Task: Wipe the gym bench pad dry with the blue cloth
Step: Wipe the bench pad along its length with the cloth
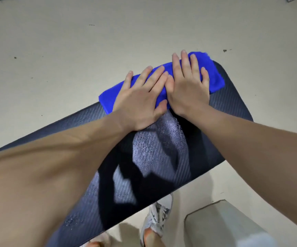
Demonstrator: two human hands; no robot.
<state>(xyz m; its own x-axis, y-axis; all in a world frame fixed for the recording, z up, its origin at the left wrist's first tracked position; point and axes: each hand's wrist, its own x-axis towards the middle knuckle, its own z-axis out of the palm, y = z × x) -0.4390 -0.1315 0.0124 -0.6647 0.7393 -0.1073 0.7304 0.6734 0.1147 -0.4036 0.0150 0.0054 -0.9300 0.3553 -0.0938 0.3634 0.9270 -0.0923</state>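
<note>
- Left hand (140, 102) and right hand (188, 86) flat on cloth (215, 75), fingers spread, thumbs touching.
- Cloth at far edge of pad (233, 107).
- Droplets visible on pad near wrists.

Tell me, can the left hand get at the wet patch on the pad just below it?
Probably yes. The left hand lies flat on the blue cloth, and the wet patch sits right behind its wrist with nothing between.
</note>
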